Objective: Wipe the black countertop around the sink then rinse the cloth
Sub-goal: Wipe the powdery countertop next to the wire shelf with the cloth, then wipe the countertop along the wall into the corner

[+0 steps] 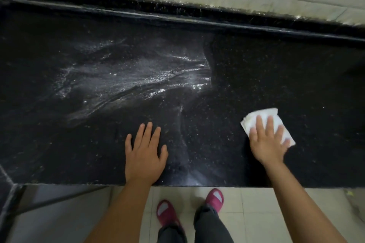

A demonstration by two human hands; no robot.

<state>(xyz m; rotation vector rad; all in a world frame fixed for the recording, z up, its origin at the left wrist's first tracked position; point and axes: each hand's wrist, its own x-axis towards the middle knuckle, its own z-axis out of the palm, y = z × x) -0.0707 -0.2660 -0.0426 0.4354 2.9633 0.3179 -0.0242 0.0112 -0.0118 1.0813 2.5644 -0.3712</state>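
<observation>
Black countertop [256, 69] — right hand [267, 144] flat on white cloth [262, 117], left hand [145, 156] flat beside — neither grip curled.

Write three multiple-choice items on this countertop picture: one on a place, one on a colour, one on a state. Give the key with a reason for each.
1. Where does the white cloth lie?
A. On the countertop, under the right hand
B. On the floor
C. Under the left hand

2. What colour are the slippers?
A. Blue
B. Dark red
C. White

3. How is the left hand?
A. Curled into a fist
B. Pinching the cloth
C. Flat on the countertop, fingers straight

Key: 1 A, the right hand's straight fingers press the cloth to the stone. 2 B, both slippers below the counter edge show dark red. 3 C, the palm lies flat near the front edge, holding nothing.
</observation>
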